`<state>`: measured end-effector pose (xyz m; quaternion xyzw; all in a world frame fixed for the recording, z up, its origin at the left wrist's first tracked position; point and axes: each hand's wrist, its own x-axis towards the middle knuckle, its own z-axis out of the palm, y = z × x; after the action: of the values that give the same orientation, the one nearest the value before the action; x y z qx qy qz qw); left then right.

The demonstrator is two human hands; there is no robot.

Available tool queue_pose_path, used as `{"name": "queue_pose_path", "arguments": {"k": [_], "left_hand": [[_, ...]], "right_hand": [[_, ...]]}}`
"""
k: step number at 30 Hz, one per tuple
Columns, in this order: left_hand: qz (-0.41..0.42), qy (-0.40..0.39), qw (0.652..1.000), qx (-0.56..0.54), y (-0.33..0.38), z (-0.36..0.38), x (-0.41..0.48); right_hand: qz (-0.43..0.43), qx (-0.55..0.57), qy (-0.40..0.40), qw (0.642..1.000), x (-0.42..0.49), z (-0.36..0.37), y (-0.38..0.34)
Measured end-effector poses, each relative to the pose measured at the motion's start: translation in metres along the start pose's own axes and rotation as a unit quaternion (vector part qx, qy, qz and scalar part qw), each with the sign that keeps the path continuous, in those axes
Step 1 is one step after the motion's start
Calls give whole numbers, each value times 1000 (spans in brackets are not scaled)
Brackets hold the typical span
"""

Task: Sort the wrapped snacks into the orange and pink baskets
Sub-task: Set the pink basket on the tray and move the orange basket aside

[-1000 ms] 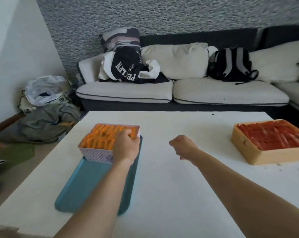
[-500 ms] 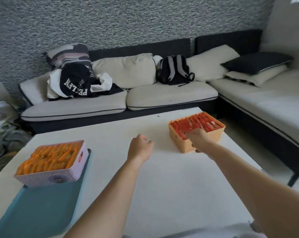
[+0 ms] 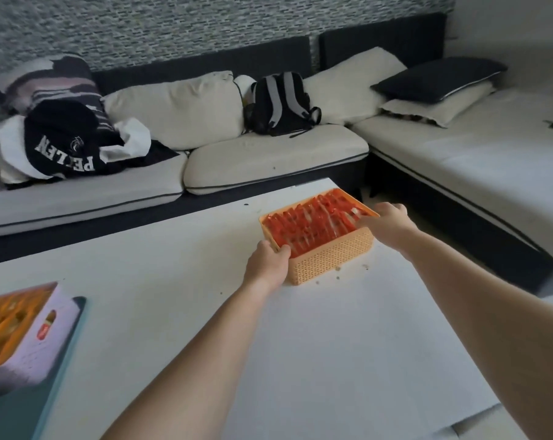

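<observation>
The orange basket point(image 3: 332, 260) stands near the far right corner of the white table, filled with red wrapped snacks point(image 3: 313, 225). My left hand point(image 3: 268, 265) grips its near left corner, thumb hooked over the rim. My right hand point(image 3: 387, 222) holds the right end of the same basket. At the left edge, the pink basket point(image 3: 46, 341) holds orange wrapped snacks point(image 3: 8, 325) and rests on a teal tray point(image 3: 46, 398); it is partly cut off by the frame.
The white table point(image 3: 300, 360) has a few crumbs beside the orange basket. Behind it runs a corner sofa with cushions, a black backpack point(image 3: 281, 104) and a pile of clothes point(image 3: 68, 144). The table's right edge drops off close to the orange basket.
My view swung right, away from the pink basket. My left hand left the pink basket and crossed to the orange one. Both hands now hold the orange basket's ends.
</observation>
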<state>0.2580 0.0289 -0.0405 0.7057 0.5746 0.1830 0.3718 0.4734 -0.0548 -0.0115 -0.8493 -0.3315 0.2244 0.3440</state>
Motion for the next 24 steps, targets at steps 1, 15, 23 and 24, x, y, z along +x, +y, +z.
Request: {"name": "queue_pose_path", "arguments": {"k": [1,15,23,24], "left_hand": [[-6,-1,1000,-3,-1,4,8],[-66,-24,990,-126,-27,-5,30],[-34,-13,997,-74,-51,-97,-36],[-41,-11,996,-83,-53,-111,-45]], "right_hand": [[1,0,-5,1000,8,2,1],[117,84,-41,989,25,29,16],[152,194,-117,962,-73,40,-18],[144,187,-126,964,-82,41,-23]]}}
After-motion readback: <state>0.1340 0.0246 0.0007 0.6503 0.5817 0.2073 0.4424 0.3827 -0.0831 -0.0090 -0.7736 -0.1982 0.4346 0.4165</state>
